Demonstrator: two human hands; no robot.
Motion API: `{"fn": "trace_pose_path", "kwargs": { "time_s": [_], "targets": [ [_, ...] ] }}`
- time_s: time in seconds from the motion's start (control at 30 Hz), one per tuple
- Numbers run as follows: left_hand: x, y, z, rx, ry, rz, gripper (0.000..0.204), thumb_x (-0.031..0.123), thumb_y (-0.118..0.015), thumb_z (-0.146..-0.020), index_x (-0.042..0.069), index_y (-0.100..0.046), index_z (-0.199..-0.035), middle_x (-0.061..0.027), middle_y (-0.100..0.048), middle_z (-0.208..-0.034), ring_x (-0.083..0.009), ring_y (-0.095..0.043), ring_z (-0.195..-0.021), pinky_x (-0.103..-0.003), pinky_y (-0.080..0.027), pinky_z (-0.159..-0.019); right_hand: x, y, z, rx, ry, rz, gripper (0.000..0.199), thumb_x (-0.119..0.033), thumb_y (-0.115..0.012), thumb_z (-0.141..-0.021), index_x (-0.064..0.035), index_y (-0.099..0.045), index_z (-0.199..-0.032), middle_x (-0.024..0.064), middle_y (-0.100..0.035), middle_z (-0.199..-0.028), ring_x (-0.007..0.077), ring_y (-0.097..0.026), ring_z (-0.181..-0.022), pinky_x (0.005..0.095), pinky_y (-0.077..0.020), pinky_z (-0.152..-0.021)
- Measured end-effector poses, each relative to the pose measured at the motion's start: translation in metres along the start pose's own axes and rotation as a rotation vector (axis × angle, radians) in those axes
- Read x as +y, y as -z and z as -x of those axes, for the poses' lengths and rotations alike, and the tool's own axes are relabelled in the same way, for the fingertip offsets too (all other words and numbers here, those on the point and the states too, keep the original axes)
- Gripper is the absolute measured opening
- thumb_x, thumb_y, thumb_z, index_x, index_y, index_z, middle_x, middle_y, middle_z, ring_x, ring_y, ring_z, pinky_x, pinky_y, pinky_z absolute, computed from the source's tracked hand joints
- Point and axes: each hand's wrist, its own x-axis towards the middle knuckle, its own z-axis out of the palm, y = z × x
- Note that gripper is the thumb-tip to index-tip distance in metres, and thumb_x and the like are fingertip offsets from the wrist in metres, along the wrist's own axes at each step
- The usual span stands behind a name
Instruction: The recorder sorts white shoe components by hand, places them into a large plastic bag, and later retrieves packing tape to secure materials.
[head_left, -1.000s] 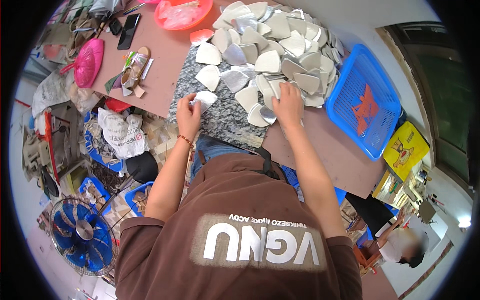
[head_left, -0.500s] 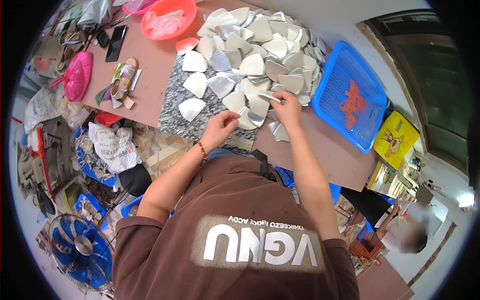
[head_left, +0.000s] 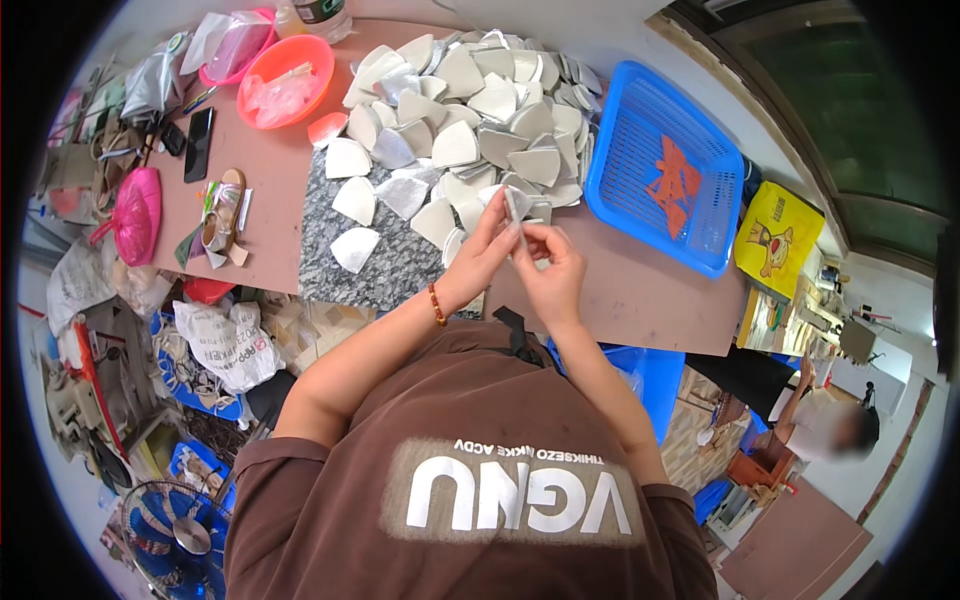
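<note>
Both hands meet in front of a large heap of white and silvery fan-shaped pieces (head_left: pixel 497 147). Between them stands one thin fan-shaped piece (head_left: pixel 513 208), seen nearly edge-on. My left hand (head_left: pixel 482 258) has its fingers straight along one side of it. From the other side, my right hand (head_left: pixel 552 268) pinches its lower end between thumb and fingers. Part of the piece is hidden by the fingers. Several single pieces, such as a white one (head_left: pixel 354 249), lie apart from the heap on a speckled grey stone slab (head_left: pixel 395 287).
Right of the heap, a blue plastic basket (head_left: pixel 622 215) holds orange-red scraps. An orange bowl (head_left: pixel 322 98) with a plastic bag, a phone (head_left: pixel 198 145), a sandal (head_left: pixel 222 212) and a pink bag (head_left: pixel 137 217) lie leftward. Another person (head_left: pixel 815 425) is at far right.
My hands were apart, the right holding a piece at the heap's near edge and the left by the pieces. Now they have come together around one piece. The view has shifted.
</note>
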Motion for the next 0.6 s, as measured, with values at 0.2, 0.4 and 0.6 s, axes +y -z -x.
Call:
{"fn": "trace_pose_path", "kwargs": {
  "time_s": [0.2,0.4,0.6],
  "targets": [
    [0.051,-0.003,0.012,-0.102,-0.025,-0.354,0.055,0.018,-0.058,-0.087,0.007,-0.033,-0.134,-0.0046,-0.041,-0.097,-0.0122,-0.048,-0.089,-0.027,-0.043,-0.079,-0.023,0.026,0.011,-0.182,-0.251,-0.583,0.015,-0.008,-0.061,-0.084,0.0013,-0.06,-0.096,0.004,-0.062,-0.082,0.0079,-0.06,-0.075,0.0222,-0.0496,-0.068],
    [0.067,-0.006,0.023,-0.076,-0.181,-0.656,0.059,0.02,-0.066,-0.077,0.008,-0.043,-0.131,-0.0017,-0.038,-0.085,-0.0105,-0.037,-0.071,-0.022,-0.033,-0.061,-0.036,0.041,0.006,-0.199,-0.258,-0.474,0.013,-0.008,-0.057,-0.087,0.0026,-0.061,-0.092,0.0027,-0.062,-0.077,0.0079,-0.06,-0.07,0.0212,-0.0501,-0.064],
    [0.073,-0.008,0.026,-0.116,-0.276,-0.724,0.062,0.018,-0.067,-0.076,0.01,-0.042,-0.133,-0.0024,-0.04,-0.086,-0.0117,-0.038,-0.073,-0.023,-0.034,-0.063,-0.051,0.045,0.007,-0.193,-0.22,-0.297,0.008,-0.004,-0.058,-0.085,0.003,-0.061,-0.087,0.0005,-0.06,-0.072,0.005,-0.057,-0.064,0.0196,-0.0471,-0.057]
  ]
}}
